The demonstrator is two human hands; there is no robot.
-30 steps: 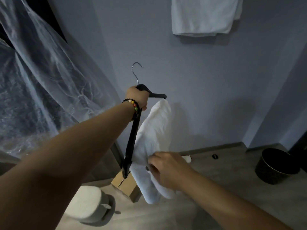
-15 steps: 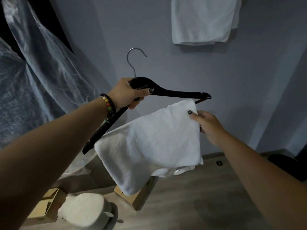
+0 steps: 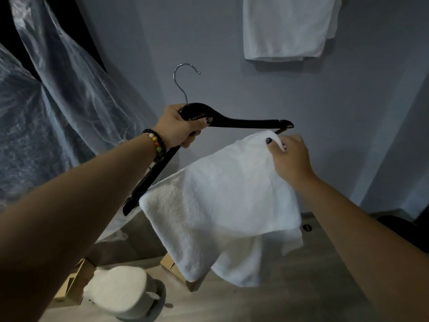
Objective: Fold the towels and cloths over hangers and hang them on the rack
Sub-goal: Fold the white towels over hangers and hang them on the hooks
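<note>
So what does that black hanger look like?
The black hanger looks like glossy painted wood, with a curved silver metal hook on top and small pale lettering near its neck. It is tilted in mid-air. The left hand grips its middle. A white towel drapes over its lower bar, pinched by the right hand.

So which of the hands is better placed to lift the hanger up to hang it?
The left hand. It already grips the black hanger just below its metal hook, which points upward. The right hand only pinches the white towel near the hanger's end.
</note>
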